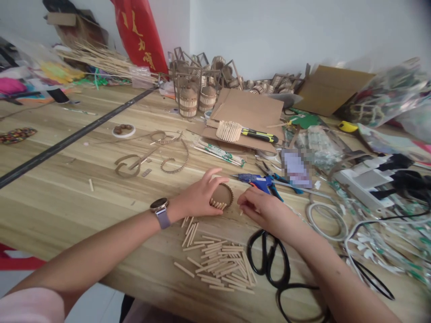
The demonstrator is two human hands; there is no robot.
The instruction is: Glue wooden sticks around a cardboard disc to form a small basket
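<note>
My left hand [201,195] is curled around a round cardboard disc [222,195] with short wooden sticks glued along its edge, holding it on the wooden table [67,197]. My right hand [257,207] rests just right of the disc, fingers pinched together on a small wooden stick I can barely see. A pile of several short cut sticks [220,262] lies in front of both hands. A watch sits on my left wrist [160,211].
Black scissors [269,260] lie by my right forearm, a blue glue gun [257,180] just beyond my hands. Cardboard sheets with a stick bundle [229,131] and yellow utility knife [259,134] sit behind, finished stick baskets [188,101] farther back. A power strip [363,177] and cables clutter the right.
</note>
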